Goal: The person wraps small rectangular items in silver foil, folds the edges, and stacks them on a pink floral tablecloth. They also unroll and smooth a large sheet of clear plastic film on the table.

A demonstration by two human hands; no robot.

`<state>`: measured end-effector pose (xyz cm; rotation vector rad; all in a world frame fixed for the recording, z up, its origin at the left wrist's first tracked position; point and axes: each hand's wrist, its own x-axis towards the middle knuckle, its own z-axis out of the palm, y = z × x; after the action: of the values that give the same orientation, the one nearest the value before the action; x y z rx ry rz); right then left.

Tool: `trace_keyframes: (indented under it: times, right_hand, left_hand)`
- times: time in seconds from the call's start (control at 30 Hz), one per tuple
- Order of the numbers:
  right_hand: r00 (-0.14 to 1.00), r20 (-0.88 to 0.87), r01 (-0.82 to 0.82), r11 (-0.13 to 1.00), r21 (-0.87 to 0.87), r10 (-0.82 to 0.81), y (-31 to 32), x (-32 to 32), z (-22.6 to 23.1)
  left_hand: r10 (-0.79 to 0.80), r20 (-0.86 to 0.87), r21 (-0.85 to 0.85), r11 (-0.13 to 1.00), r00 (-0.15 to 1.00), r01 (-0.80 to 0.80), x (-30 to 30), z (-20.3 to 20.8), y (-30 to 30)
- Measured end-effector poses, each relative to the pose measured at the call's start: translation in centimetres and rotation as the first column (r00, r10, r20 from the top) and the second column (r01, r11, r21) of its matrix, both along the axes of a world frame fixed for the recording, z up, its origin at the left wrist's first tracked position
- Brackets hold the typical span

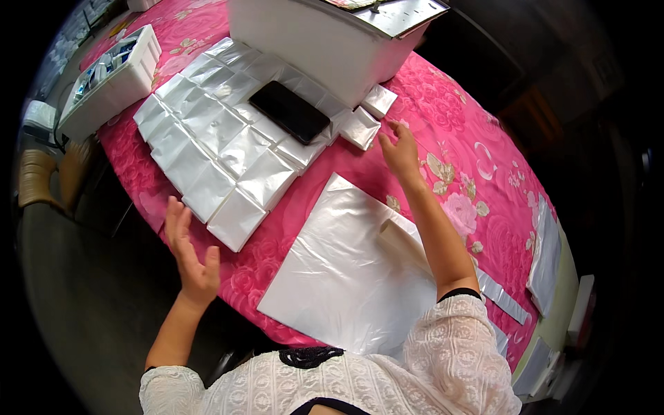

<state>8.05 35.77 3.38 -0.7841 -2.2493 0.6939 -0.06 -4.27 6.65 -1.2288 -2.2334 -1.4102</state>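
Lying nearest, before the phone (pixel 289 114), is a pale plastic sheet (pixel 339 270). Left of the phone, the left hand (pixel 194 259), well spread, is beside silvery packets (pixel 211 142) in rows, which carry the phone. Right of it, the right hand (pixel 402 153), loosely spread, is near two single packets (pixel 360 129); whether it touches, I cannot tell. Beyond the phone stands a white box (pixel 304 48).

The tablecloth (pixel 443 104) was hot pink, printed with roses in deeper and paler pinks and leaves in beige. The wrapped packets (pixel 207 131) shone silvery white, as did the glossy sheets (pixel 332 277) (a little greyer along the creases). The smartphone (pixel 289 112) was plain black. The large box (pixel 304 48) and the basket (pixel 104 114) were white, the chair (pixel 36 180) tan, and the blouse (pixel 290 387) white with a lacy motif and black trim.
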Motion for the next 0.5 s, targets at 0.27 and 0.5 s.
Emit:
trace_keyframes:
  times: [0.27, 0.5]
  right_hand:
    - [0.962, 0.111, -0.255, 0.966, 0.050, 0.248, -16.9, 15.8, 1.7]
    - [0.872, 0.466, -0.225, 0.968, 0.109, 0.151, -21.1, 26.0, -2.0]
  left_hand:
    - [-0.591, 0.091, -0.366, 0.729, 0.801, 0.579, 12.8, -2.6, 6.5]
    - [-0.552, -0.071, -0.696, 0.624, 0.831, 0.355, 14.2, -5.7, 6.3]
